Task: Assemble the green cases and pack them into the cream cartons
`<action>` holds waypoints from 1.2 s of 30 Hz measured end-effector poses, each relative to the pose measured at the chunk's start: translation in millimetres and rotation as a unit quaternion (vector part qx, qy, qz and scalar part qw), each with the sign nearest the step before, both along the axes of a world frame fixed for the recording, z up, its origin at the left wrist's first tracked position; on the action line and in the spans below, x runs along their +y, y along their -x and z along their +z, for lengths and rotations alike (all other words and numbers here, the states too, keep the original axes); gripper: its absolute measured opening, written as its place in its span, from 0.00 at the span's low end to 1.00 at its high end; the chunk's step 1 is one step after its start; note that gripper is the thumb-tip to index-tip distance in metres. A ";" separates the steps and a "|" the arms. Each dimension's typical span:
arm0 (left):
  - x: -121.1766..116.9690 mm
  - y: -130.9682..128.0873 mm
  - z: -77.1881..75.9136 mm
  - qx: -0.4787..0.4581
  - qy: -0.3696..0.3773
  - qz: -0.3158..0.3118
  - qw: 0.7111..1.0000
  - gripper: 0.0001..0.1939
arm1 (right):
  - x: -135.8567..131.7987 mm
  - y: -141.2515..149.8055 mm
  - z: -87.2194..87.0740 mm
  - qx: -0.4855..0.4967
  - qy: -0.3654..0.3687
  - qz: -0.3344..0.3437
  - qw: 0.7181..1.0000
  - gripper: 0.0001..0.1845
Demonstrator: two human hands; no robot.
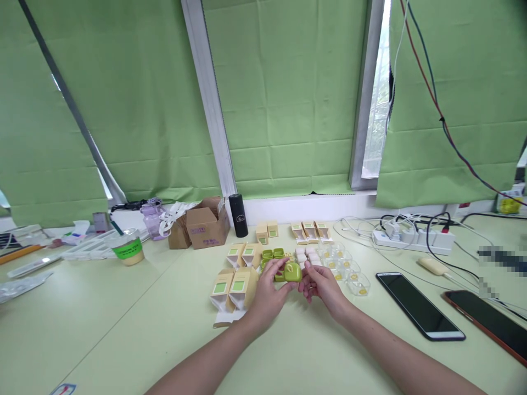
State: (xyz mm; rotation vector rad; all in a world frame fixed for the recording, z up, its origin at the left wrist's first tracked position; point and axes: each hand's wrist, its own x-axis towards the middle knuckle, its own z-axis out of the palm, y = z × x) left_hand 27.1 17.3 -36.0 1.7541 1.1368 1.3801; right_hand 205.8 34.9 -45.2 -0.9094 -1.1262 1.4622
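Olive-green case (292, 272) held over pale table (164, 340), left hand (267, 293) pinching it between thumb and fingers. Right hand (325, 288), fingers half curled, at case's right edge; whether it grips, cannot tell. Smaller-looking green cases (267, 254) just behind, near whitish pieces (313, 258). Yellow-centred clear containers (359, 286) grouped at right, cream cartons (244, 282) at left. Dark-screened phone (420, 305) farther right; cardboard box (208, 225) beside black tumbler (237, 215) toward back.
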 end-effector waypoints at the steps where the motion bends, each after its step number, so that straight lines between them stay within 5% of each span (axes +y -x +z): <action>1: 0.9 -0.1 0.1 -0.009 0.003 -0.002 1.000 0.26 | 0.3 -0.2 -1.0 0.001 -0.003 0.001 1.000 0.38; 8: 10.0 0.1 0.7 -0.091 0.068 -0.040 0.993 0.26 | -1.7 2.4 -4.8 -0.028 -0.026 0.002 0.999 0.36; 13: 13.1 2.1 5.1 -0.127 0.112 -0.037 0.985 0.32 | -4.7 -2.7 4.4 -0.217 -0.099 -0.004 0.971 0.19; 15: 13.2 3.5 5.6 -0.131 0.124 -0.026 0.983 0.32 | -9.6 -10.1 14.9 -0.355 -0.139 0.004 0.925 0.13; 19: 13.9 4.7 2.1 -0.179 0.149 -0.012 0.972 0.32 | -28.1 -35.9 36.1 -0.593 -0.198 -0.056 0.779 0.04; 21: 14.8 4.2 0.0 -0.206 0.162 -0.015 0.965 0.33 | -37.3 -54.3 39.9 -0.670 -0.208 -0.091 0.707 0.09; 24: 16.0 3.0 -0.6 -0.233 0.176 -0.024 0.956 0.33 | -44.9 -86.4 33.9 -0.742 -0.228 -0.132 0.616 0.11; 27: 15.9 2.0 1.1 -0.252 0.180 -0.031 0.950 0.32 | -46.0 -116.7 18.8 -0.783 -0.217 -0.147 0.565 0.11; 31: 15.3 1.0 3.3 -0.276 0.181 -0.033 0.943 0.32 | -45.3 -139.8 0.7 -0.795 -0.222 -0.129 0.550 0.11; 36: 17.5 -1.3 4.8 -0.290 0.188 -0.023 0.938 0.33 | -49.4 -127.8 -1.6 -0.769 -0.260 -0.090 0.577 0.15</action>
